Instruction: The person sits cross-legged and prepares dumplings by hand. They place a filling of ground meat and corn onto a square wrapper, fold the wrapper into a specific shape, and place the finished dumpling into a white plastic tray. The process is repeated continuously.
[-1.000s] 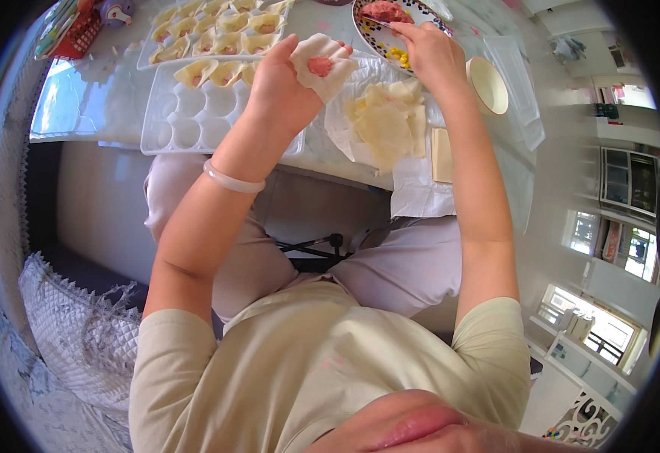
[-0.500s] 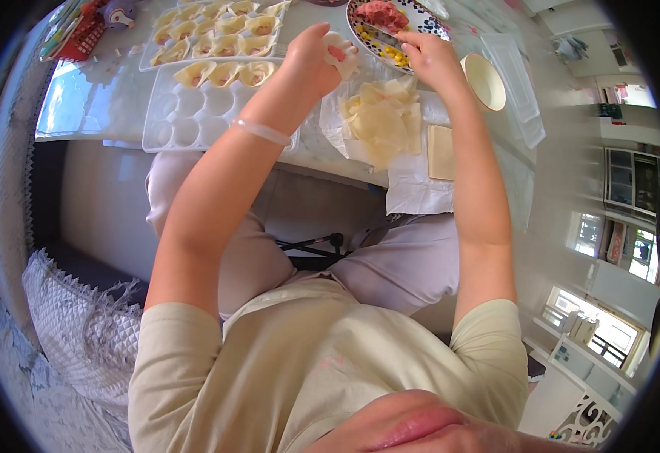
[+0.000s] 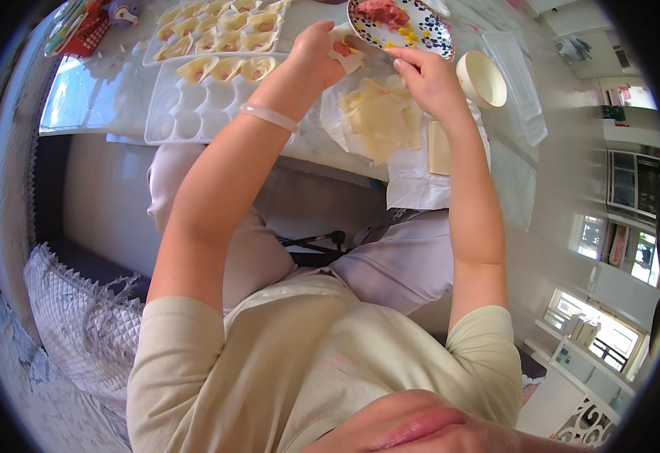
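Note:
My left hand [image 3: 321, 59] is raised over the table and cups a dumpling wrapper [image 3: 354, 60] with a bit of pink meat filling on it. In my right hand [image 3: 429, 81], thumb and fingers pinch a slim metal utensil [image 3: 373, 48], whose tip reaches to the wrapper; its exact kind is too small to make out. Just beyond is a patterned plate [image 3: 443, 39] carrying pink minced meat [image 3: 381, 13] and yellow corn kernels [image 3: 411, 35]. Loose pale wrappers [image 3: 383, 119] lie in a pile below my hands.
Left of my hands, a white compartment tray [image 3: 186, 102] holds a few filled dumplings; another tray [image 3: 220, 34] behind it is filled with them. To the right stand a cream bowl [image 3: 484, 81] and a clear plastic lid [image 3: 512, 87]. White paper [image 3: 413, 190] hangs over the table edge. A red basket [image 3: 88, 36] sits far left.
My right hand has drawn the utensil away from the plate, toward the wrapper in my left hand. The two hands are now closer together.

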The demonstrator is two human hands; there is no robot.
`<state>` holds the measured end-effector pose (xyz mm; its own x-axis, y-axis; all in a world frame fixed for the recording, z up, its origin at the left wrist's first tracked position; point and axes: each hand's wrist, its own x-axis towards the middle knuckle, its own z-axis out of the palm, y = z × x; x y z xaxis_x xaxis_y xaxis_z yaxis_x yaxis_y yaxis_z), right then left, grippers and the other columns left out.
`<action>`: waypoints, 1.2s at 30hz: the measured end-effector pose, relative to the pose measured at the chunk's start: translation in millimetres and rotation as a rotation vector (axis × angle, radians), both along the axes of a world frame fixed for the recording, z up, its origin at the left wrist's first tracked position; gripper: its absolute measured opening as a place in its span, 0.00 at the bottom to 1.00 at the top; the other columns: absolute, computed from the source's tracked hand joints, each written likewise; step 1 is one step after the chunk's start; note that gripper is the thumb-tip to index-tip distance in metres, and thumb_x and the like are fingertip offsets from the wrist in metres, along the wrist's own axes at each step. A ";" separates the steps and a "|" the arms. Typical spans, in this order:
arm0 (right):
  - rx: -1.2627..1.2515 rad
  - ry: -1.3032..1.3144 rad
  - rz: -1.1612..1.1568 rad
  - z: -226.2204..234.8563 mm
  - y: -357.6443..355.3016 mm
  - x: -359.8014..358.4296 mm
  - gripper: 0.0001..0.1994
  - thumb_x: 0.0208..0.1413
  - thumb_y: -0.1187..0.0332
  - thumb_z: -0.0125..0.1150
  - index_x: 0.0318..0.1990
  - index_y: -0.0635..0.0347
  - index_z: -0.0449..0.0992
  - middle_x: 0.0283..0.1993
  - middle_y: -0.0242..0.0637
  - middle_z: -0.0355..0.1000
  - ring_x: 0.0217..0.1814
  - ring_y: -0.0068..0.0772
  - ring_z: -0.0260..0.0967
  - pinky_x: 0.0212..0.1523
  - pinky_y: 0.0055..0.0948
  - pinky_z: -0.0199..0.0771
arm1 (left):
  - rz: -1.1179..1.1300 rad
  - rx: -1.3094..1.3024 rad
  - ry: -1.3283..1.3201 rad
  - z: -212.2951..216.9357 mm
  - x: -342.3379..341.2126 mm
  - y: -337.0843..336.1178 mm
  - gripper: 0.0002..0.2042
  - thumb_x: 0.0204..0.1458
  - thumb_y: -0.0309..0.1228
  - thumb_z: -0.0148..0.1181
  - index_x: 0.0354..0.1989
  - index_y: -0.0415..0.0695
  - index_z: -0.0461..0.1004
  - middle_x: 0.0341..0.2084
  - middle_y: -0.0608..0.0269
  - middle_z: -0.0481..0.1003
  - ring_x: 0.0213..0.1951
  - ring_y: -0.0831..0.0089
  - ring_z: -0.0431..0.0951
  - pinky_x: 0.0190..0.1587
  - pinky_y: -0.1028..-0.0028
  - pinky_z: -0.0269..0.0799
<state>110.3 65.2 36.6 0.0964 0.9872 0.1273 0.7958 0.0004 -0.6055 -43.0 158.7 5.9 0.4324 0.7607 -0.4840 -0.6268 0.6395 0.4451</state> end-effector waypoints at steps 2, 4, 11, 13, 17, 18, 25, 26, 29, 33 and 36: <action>0.089 -0.074 -0.009 3.8 -11.1 -12.3 0.12 0.54 0.68 0.53 0.45 0.52 0.78 0.31 0.41 0.75 0.31 0.44 0.72 0.33 0.36 0.71 | 0.025 0.008 -0.008 3.8 -3.4 -5.4 0.17 0.62 0.33 0.33 0.50 0.28 0.57 0.46 0.44 0.65 0.48 0.49 0.68 0.51 0.50 0.68; 0.252 -0.183 0.006 2.2 -20.7 -21.4 0.13 0.53 0.69 0.53 0.45 0.51 0.78 0.30 0.40 0.74 0.31 0.44 0.72 0.32 0.38 0.70 | 0.017 0.036 -0.066 -5.7 -8.9 -6.4 0.17 0.63 0.32 0.31 0.50 0.29 0.57 0.47 0.44 0.65 0.50 0.49 0.68 0.53 0.50 0.67; 0.256 -0.361 -0.065 7.6 -63.9 -61.8 0.15 0.54 0.71 0.55 0.49 0.47 0.76 0.29 0.36 0.68 0.27 0.39 0.68 0.28 0.34 0.68 | -0.030 0.063 -0.262 23.0 -23.8 -33.1 0.18 0.62 0.32 0.31 0.51 0.28 0.58 0.47 0.43 0.65 0.51 0.50 0.67 0.54 0.54 0.67; 0.248 -0.355 -0.067 10.5 -71.8 -66.5 0.15 0.54 0.71 0.55 0.49 0.47 0.77 0.28 0.35 0.68 0.26 0.38 0.68 0.28 0.32 0.68 | -0.053 0.068 -0.314 21.7 -27.6 -32.9 0.19 0.63 0.34 0.30 0.49 0.27 0.59 0.44 0.44 0.66 0.47 0.52 0.69 0.52 0.56 0.69; 0.294 -0.255 -0.156 24.8 -89.8 -50.9 0.14 0.54 0.70 0.54 0.47 0.46 0.78 0.28 0.36 0.68 0.27 0.37 0.68 0.28 0.33 0.68 | -0.052 0.062 -0.309 22.7 -28.1 -39.6 0.18 0.61 0.29 0.33 0.52 0.27 0.57 0.50 0.41 0.63 0.53 0.48 0.66 0.59 0.52 0.62; 0.296 -0.244 -0.211 28.9 -90.6 -38.5 0.13 0.54 0.68 0.54 0.46 0.46 0.78 0.27 0.37 0.68 0.28 0.38 0.68 0.29 0.35 0.68 | -0.070 0.055 -0.350 16.4 -31.9 -38.4 0.18 0.61 0.28 0.33 0.53 0.27 0.57 0.50 0.41 0.63 0.53 0.48 0.66 0.60 0.52 0.61; -0.010 -0.609 -0.553 20.4 -67.2 102.6 0.12 0.57 0.61 0.50 0.44 0.45 0.79 0.37 0.40 0.74 0.40 0.42 0.72 0.41 0.39 0.71 | -0.190 0.093 -0.247 15.8 -32.2 -48.2 0.20 0.61 0.32 0.35 0.56 0.28 0.57 0.54 0.43 0.62 0.58 0.50 0.63 0.63 0.54 0.57; -0.077 -0.634 -0.528 18.5 -62.6 108.6 0.12 0.56 0.61 0.50 0.43 0.45 0.79 0.39 0.40 0.75 0.42 0.41 0.72 0.42 0.39 0.71 | -0.209 0.093 -0.267 14.2 -34.1 -49.1 0.21 0.61 0.33 0.35 0.56 0.28 0.56 0.54 0.43 0.62 0.58 0.50 0.62 0.63 0.55 0.57; -0.163 -0.580 -0.528 26.0 -59.1 113.9 0.12 0.56 0.61 0.51 0.43 0.43 0.79 0.43 0.36 0.75 0.45 0.41 0.72 0.44 0.38 0.71 | -0.277 0.118 -0.316 8.9 -36.9 -47.4 0.22 0.62 0.35 0.33 0.57 0.30 0.56 0.53 0.44 0.63 0.57 0.50 0.64 0.60 0.56 0.61; -0.212 -0.559 -0.512 27.4 -61.2 123.8 0.12 0.56 0.61 0.51 0.43 0.43 0.79 0.42 0.34 0.76 0.45 0.42 0.72 0.44 0.37 0.71 | -0.310 0.120 -0.367 8.1 -39.7 -46.7 0.23 0.62 0.38 0.33 0.57 0.31 0.57 0.52 0.44 0.64 0.55 0.50 0.66 0.59 0.56 0.63; -0.136 -0.550 -0.473 27.0 -66.4 130.8 0.12 0.56 0.60 0.51 0.44 0.42 0.79 0.42 0.35 0.76 0.44 0.42 0.72 0.43 0.37 0.71 | -0.321 0.113 -0.346 10.0 -41.0 -49.1 0.24 0.63 0.40 0.33 0.57 0.32 0.58 0.53 0.44 0.64 0.55 0.50 0.67 0.59 0.56 0.62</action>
<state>241.1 -1.3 63.6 0.4730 0.8665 0.1596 0.8810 -0.4646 -0.0889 -84.0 109.6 15.9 0.7748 0.6021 -0.1929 -0.5292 0.7845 0.3233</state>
